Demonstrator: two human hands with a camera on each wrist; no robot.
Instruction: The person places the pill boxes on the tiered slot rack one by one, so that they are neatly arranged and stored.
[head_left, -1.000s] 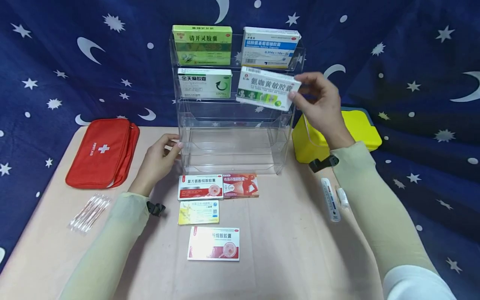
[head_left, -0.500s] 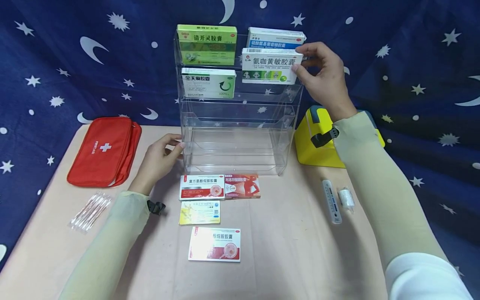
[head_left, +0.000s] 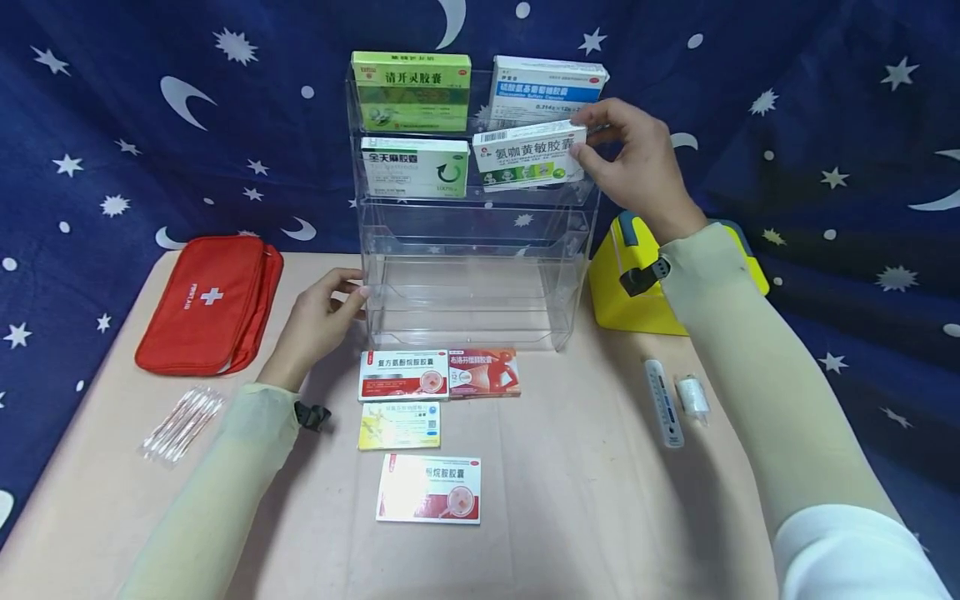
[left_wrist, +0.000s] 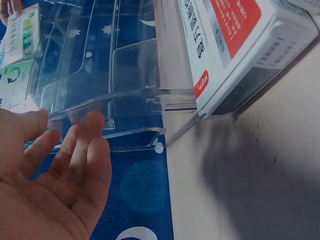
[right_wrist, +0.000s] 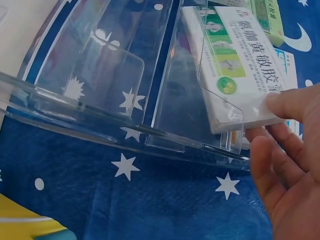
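In the head view my right hand (head_left: pixel 637 171) pinches the right end of a white and green medicine box (head_left: pixel 528 158) between thumb and fingers. The box tilts at the second tier of a clear acrylic display rack (head_left: pixel 472 250), its lower part behind the tier's clear front lip in the right wrist view. My left hand (head_left: pixel 318 321) holds the rack's left side edge, thumb in front, fingers curved along the side panel. Left of the held box stands another white and green box (head_left: pixel 415 168). Above are a green box (head_left: pixel 411 92) and a blue and white box (head_left: pixel 547 87), partly covered.
Before the rack lie a red and white box (head_left: pixel 403 375), an orange-red box (head_left: pixel 483 372), a yellow and white box (head_left: pixel 399 426) and another red-white box (head_left: pixel 428 489). A red first-aid pouch (head_left: pixel 206 304) and cotton swabs (head_left: pixel 182 425) lie left; a yellow case (head_left: pixel 637 292), thermometer (head_left: pixel 663 404) and white roll (head_left: pixel 692 396) right.
My right hand raised the white and green box in front of the top tier, then lowered it, tilted, to the second tier. The left hand stays at the rack's side.
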